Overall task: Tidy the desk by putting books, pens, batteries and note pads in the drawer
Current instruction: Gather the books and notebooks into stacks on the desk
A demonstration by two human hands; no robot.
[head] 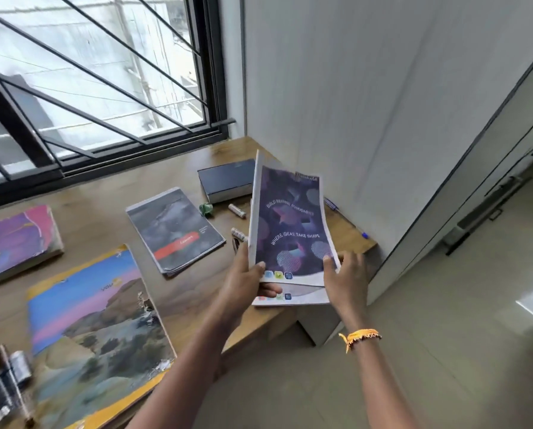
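Both hands are occupied: the left hand (243, 281) and the right hand (345, 275) grasp the lower corners of a thin purple-covered notebook with white lettering (293, 230), held tilted above the right end of the wooden desk (104, 193); a second like cover shows beneath it. Little appears done. No drawer is seen. Left on the desk are a grey booklet with a red band (175, 232), a large landscape-covered book (98, 329), a worn pink-and-purple book (17, 243), a dark hardback (228, 181), two white batteries (237, 211) and a blue pen (362, 233) by the wall. A crumpled green scrap (206, 209) lies among them.
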